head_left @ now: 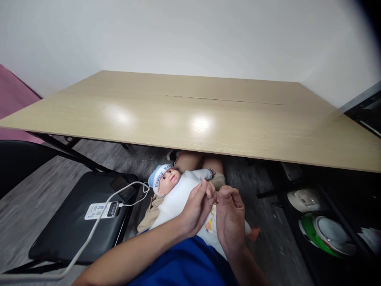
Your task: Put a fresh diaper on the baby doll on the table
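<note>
A baby doll in a white top lies on its back across my lap, its head to the left. Its blue and white cap carries printed letters. Over the doll's lower body, my left hand is closed, thumb pressed to curled fingers. My right hand is closed the same way just beside it, and the fingertips nearly meet. Whatever the fingers pinch, if anything, is hidden. An orange and yellow print on the doll's white clothing shows between my wrists. One doll foot sticks out past my right hand.
A wooden table stretches in front, its edge above my knees. At left, a black chair seat bears a power bank with a white cable. Low at right, a dark shelf holds a green and white round object.
</note>
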Demonstrator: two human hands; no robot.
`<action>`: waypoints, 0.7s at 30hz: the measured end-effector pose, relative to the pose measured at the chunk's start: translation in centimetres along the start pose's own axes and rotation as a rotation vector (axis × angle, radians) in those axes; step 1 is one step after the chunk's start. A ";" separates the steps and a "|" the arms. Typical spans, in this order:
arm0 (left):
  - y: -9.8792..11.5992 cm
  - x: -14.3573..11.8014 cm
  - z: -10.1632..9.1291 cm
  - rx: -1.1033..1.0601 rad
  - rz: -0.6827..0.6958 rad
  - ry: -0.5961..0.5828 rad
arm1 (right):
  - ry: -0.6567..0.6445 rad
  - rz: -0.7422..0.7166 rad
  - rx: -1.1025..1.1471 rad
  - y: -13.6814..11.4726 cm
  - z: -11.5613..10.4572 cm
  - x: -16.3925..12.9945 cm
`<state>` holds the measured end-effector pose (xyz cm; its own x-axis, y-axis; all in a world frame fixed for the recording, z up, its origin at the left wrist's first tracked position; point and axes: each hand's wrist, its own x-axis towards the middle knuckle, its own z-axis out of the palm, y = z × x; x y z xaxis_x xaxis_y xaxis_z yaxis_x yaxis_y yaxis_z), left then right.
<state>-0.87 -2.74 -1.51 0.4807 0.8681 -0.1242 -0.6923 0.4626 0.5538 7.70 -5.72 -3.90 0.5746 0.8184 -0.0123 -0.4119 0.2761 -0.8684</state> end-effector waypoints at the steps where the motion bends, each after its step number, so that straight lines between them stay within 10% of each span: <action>1: 0.0 0.1 0.0 -0.025 -0.009 0.011 | 0.001 0.016 0.003 -0.1 0.1 0.0; 21: -0.5 0.5 -0.6 -0.118 -0.022 0.176 | 0.096 0.166 -0.091 0.5 0.0 0.4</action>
<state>-0.59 -2.45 -2.34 0.4021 0.8709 -0.2826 -0.7461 0.4906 0.4502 7.77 -5.28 -4.31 0.5710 0.7956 -0.2025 -0.4432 0.0911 -0.8918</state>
